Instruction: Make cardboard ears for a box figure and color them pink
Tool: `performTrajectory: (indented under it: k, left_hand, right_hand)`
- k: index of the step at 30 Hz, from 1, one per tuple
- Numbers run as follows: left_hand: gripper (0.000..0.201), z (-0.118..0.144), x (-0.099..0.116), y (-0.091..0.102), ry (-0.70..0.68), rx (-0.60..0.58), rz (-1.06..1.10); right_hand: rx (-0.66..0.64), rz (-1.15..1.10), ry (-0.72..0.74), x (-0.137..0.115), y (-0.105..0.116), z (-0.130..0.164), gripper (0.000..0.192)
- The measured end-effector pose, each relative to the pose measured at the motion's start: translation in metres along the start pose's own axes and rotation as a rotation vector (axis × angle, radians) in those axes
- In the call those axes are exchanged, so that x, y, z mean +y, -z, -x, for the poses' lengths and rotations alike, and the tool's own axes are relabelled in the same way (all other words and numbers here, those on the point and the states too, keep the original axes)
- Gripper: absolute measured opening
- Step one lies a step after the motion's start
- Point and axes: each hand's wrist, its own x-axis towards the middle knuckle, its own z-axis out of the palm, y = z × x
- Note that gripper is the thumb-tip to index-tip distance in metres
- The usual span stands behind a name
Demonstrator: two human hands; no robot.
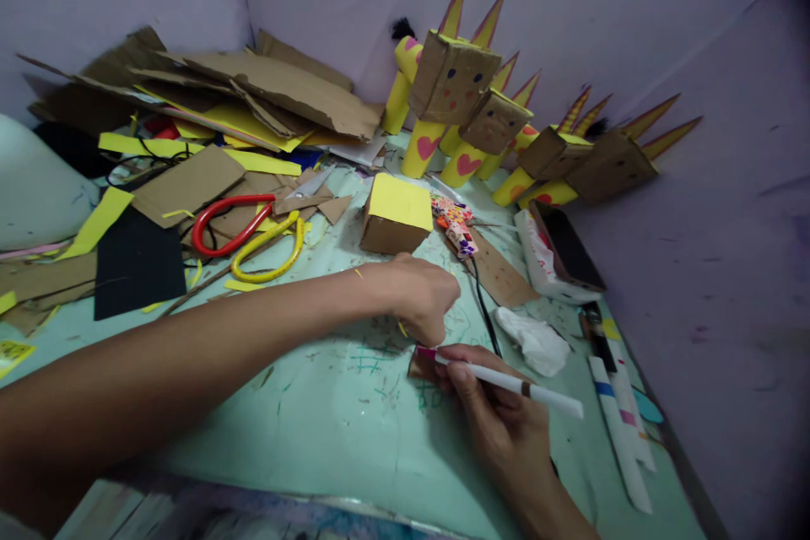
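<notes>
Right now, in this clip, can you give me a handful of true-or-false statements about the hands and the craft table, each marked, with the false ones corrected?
1. The right hand holds a white marker with its pink tip on a small cardboard piece. True.
2. The left hand holds the scissors. False: it presses down by the small cardboard piece; the red and yellow scissors lie apart on the table.
3. A cardboard box with a yellow top stands beyond the left hand. True.
4. The cardboard animal figures have blue legs. False: their legs are yellow with pink hearts.
5. A crumpled white tissue lies near the marker. True.
</notes>
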Motion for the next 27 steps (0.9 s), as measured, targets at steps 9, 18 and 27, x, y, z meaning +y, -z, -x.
performTrajectory:
  k: [9,18,27]
  left_hand:
    - [0.04,0.0014,-0.0007,0.0006,0.004,-0.003,0.001]
    - [0.04,0.0013,0.0,0.0008,0.009,-0.004,-0.007]
    - [0.039,0.001,-0.0003,-0.0003,0.002,-0.007,-0.005]
  right_hand:
    - [-0.04,-0.118,-0.061,-0.0062,-0.0001,0.0002,0.015]
    - [-0.048,-0.085,-0.064,-0.0026,0.0001,0.0014,0.016]
    - [-0.039,-0.09,-0.023,-0.0029,0.0005,0.0001,0.02]
